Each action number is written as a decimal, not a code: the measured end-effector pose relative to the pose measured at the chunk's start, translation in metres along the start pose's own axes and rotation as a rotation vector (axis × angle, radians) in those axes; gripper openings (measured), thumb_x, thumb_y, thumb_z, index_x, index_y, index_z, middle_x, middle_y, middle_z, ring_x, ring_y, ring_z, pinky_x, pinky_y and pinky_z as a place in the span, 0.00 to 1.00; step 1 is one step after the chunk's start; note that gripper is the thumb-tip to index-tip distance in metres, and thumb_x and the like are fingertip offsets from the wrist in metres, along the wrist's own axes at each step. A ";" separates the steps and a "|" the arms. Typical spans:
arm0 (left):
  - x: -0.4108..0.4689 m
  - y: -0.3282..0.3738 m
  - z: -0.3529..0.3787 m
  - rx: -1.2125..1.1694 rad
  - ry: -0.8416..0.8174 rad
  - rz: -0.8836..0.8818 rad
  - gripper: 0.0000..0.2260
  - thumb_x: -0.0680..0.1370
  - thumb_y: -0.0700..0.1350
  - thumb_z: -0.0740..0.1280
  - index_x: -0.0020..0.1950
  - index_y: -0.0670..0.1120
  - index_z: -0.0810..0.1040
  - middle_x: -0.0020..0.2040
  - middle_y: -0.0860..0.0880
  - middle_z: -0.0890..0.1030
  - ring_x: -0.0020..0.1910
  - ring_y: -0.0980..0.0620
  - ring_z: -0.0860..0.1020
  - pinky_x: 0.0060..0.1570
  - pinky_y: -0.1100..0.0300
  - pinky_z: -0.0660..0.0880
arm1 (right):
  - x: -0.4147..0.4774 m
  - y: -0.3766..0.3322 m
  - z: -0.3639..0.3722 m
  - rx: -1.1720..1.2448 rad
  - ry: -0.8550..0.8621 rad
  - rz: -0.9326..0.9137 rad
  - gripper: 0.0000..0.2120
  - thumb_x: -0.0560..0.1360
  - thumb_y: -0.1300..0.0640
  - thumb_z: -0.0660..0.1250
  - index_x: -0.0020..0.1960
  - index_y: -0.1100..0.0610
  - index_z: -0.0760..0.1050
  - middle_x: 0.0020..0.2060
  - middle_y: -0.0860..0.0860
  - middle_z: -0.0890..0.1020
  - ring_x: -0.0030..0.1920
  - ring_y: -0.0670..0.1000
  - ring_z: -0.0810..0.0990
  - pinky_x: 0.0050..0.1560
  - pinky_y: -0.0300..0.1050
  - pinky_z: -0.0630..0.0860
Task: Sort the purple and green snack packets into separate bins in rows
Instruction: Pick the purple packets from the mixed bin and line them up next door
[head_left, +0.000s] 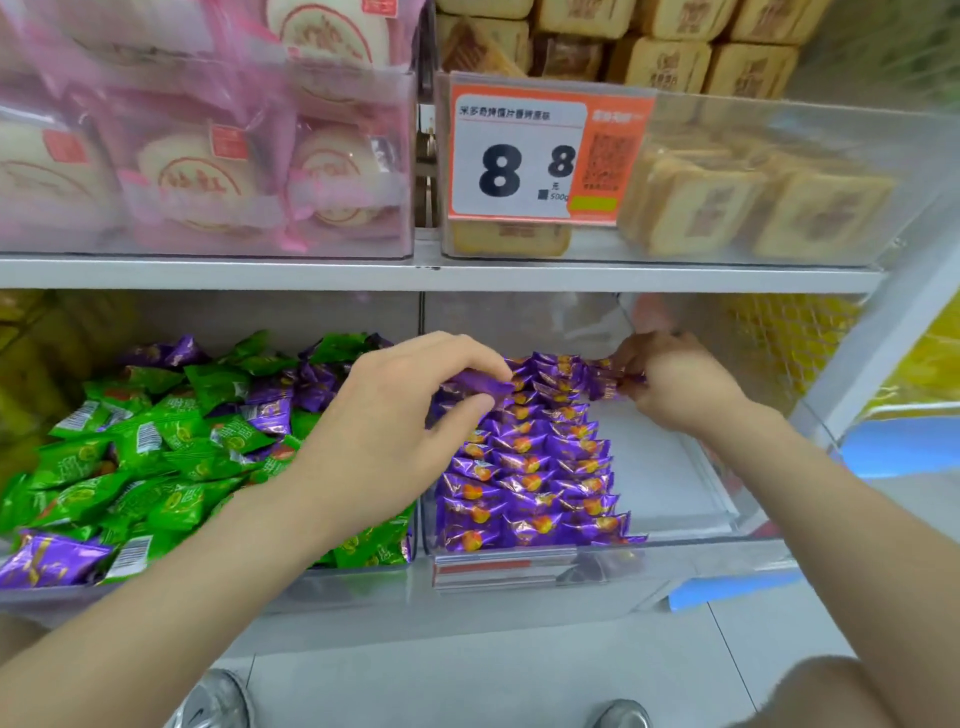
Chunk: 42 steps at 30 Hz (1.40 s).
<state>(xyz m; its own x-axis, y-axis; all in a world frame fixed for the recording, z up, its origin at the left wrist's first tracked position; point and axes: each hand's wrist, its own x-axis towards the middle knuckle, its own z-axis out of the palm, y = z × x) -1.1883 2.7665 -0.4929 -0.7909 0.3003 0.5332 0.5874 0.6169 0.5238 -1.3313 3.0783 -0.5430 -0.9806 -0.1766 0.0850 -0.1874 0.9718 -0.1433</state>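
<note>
2 purple packets are sitting in my grips right now. I am pinching 1 packet (480, 385) between the thumb and curled fingers of my left hand (400, 415), holding it over the far end of the rows (530, 467). My right hand (675, 384) is curling round a second packet (610, 387) at the far right end of those rows, fingers closed tight on it. Whether it is gripping more than 1, I cannot tell. Both packets are hovering at the back of the right bin (701, 540), close above the ones already laid.

That bin is filling with purple only, overlapping neatly in about 3 rows from front to back, while its right part is lying bare. The left bin (208, 587) is holding a loose pile. Green packets (130, 457) are dominating there, but purple strays (47, 561) are mixing in at the front corner, the middle and the back. I am judging the job as partly done: purple is lining up well, more strays are waiting to come across, and the green is not yet lying in rows at all.
</note>
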 end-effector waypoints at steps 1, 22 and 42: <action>0.001 0.000 0.004 0.000 -0.001 -0.025 0.10 0.79 0.39 0.74 0.56 0.51 0.83 0.51 0.60 0.83 0.52 0.60 0.81 0.51 0.72 0.72 | 0.003 0.003 0.007 -0.031 -0.013 -0.014 0.11 0.70 0.54 0.72 0.51 0.45 0.81 0.49 0.54 0.85 0.51 0.61 0.82 0.52 0.56 0.82; 0.001 0.003 0.011 -0.046 -0.049 -0.145 0.09 0.76 0.39 0.74 0.50 0.52 0.82 0.47 0.60 0.84 0.50 0.61 0.83 0.50 0.67 0.76 | 0.000 -0.010 0.017 -0.052 0.034 -0.029 0.11 0.72 0.55 0.71 0.54 0.48 0.85 0.51 0.55 0.79 0.46 0.62 0.81 0.43 0.51 0.82; 0.005 0.007 0.002 -0.256 0.021 -0.256 0.08 0.75 0.42 0.79 0.50 0.53 0.86 0.45 0.59 0.87 0.47 0.59 0.86 0.51 0.66 0.79 | -0.076 -0.109 -0.060 1.010 -0.241 -0.292 0.09 0.79 0.54 0.74 0.56 0.56 0.85 0.48 0.54 0.88 0.48 0.55 0.87 0.49 0.53 0.84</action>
<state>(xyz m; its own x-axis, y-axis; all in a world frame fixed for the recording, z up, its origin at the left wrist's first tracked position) -1.1881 2.7741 -0.4883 -0.9158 0.1431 0.3753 0.3968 0.4674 0.7900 -1.2332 2.9953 -0.4750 -0.8551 -0.5140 0.0677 -0.2688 0.3281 -0.9056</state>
